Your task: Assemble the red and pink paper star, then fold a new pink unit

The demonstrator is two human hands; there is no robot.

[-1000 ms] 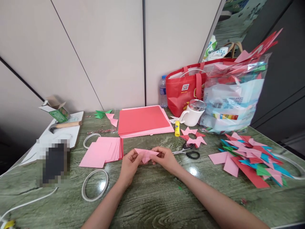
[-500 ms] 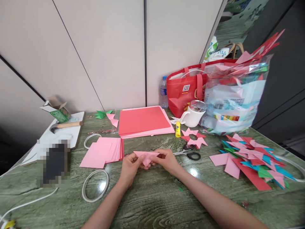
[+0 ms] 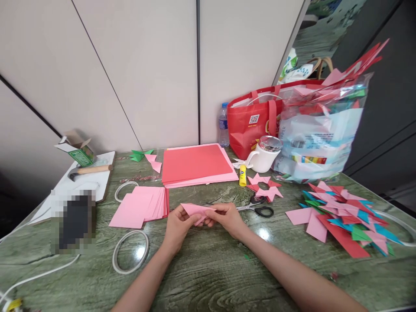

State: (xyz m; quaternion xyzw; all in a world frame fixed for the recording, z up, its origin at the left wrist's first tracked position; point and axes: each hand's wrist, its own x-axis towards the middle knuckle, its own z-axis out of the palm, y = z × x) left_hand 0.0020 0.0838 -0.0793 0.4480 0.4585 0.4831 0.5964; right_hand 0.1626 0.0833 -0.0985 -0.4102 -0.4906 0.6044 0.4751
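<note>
Between my hands is a folded piece of pink paper (image 3: 196, 209), held just above the green table (image 3: 208, 273). My left hand (image 3: 177, 225) pinches its left part, thumb on the near face. On the other side my right hand (image 3: 227, 219) grips it between thumb and fingers. Some fingertips are hidden behind the paper. A stack of pink paper squares (image 3: 138, 208) lies left of my left hand. Scissors with black handles (image 3: 263, 211) rest beyond my right wrist, near a ring of pink and red folded pieces (image 3: 264, 187).
Red and pink sheets (image 3: 196, 164) lie at the back. A glue stick (image 3: 242, 175), white mug (image 3: 264, 156), red bag (image 3: 240, 130) and plastic bag (image 3: 318, 138) stand at the right, behind colourful folded pieces (image 3: 354, 212). Tape rolls (image 3: 114, 255) and a hammer (image 3: 94, 170) are left.
The pink paper has gone from a flat, symmetric triangle facing me to a tilted, narrower shape folded along its middle. Both hands have stayed in nearly the same place.
</note>
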